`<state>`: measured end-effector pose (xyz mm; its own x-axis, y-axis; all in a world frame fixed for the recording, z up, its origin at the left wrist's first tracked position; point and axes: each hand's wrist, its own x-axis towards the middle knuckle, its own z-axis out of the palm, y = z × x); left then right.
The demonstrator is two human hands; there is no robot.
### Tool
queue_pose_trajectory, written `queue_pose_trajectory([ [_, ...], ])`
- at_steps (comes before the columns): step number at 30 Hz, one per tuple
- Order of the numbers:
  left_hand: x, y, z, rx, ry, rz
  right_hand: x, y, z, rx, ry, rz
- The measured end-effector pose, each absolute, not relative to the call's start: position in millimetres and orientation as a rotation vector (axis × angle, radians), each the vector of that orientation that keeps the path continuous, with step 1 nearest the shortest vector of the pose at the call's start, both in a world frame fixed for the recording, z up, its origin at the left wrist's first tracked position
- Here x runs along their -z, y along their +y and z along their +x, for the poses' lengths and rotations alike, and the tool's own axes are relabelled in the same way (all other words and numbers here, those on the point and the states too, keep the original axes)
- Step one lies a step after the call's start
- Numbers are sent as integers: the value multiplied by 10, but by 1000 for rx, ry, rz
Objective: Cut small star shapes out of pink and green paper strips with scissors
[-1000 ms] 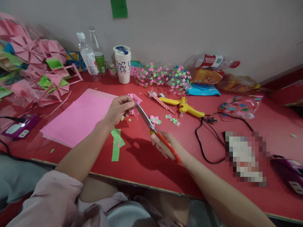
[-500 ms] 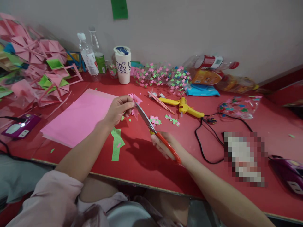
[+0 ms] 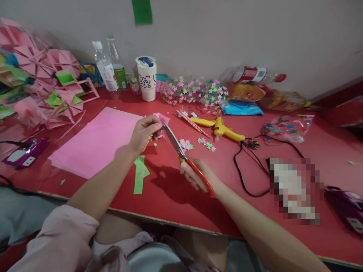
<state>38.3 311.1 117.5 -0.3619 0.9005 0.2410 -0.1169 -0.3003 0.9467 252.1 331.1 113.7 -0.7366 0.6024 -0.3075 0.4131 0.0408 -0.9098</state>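
Note:
My right hand (image 3: 195, 172) is wrapped round the orange handles of a pair of scissors (image 3: 175, 142), whose blades point up and left. The blade tips lie against the fingertips of my left hand (image 3: 146, 132). Those fingers are pinched on a small piece of pink paper (image 3: 165, 138), partly hidden by the hand and the blades. Below my left hand, a green paper strip (image 3: 138, 181) rests on the red table. Small pink and green paper stars lie in two little piles, a nearer pile (image 3: 186, 144) and another pile (image 3: 207, 144) to its right.
Pink paper sheets (image 3: 96, 143) lie left of my hands. Further back stand a white tumbler (image 3: 147, 81), bottles (image 3: 106, 71) and a star-filled clear bag (image 3: 195, 90). A yellow glue gun (image 3: 228, 132) trails a black cord on the right. Folded paper shapes (image 3: 42, 71) crowd the far left.
Both hands stay in nearly the same place. The scissors have shifted very slightly, and the pink paper at my left fingertips sits at a slightly different angle.

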Motion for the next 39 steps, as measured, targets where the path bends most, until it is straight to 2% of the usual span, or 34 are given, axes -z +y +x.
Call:
queue_pose_trajectory([
  [10, -1052, 3171, 445, -1960, 1200, 1195, -1106, 3291, 2529, -1832, -2074, -1025],
  [28, -1030, 3158, 500, -1850, 1167, 1253, -1110, 3202, 2487, -1870, -1944, -1181],
  [39, -988, 3168, 510, -1856, 1208, 1208, -1142, 3172, 2492, -1848, -1951, -1105],
])
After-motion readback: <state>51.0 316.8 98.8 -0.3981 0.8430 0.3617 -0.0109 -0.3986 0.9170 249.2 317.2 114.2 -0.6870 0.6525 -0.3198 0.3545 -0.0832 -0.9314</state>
